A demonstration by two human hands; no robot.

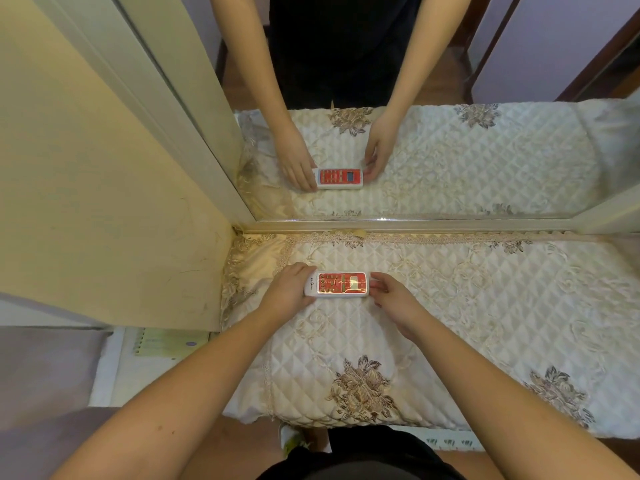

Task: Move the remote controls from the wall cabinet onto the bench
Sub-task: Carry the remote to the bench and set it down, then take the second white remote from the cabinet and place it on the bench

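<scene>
The bench [450, 323] fills most of the view, spread with a quilted cream cover [502, 299] stitched in diamonds and dotted with brown embroidered flowers [360, 388]. Along its far edge runs a mirror [433, 150], doubling the whole scene — the reflected arms reach in from the top. To the left stands a pale yellow cabinet side [104, 202], scuffed near its lower corner, and below it a green spiral notebook [169, 342] lies on a low white surface.

Now the action: both forearms stretch in from the bottom of the view. The left hand [289, 289] has its fingers curled round the left end of the remote control [337, 284] — it grips that end. The right hand [393, 299] pinches the right end between thumb and fingertips [375, 277], the other fingers loosely bent.

The remote control itself, white-cased with a red face, rows of buttons and a small pale screen, lies flat on the cover, lengthwise left to right, near the mirror and towards the bench's left end.
</scene>
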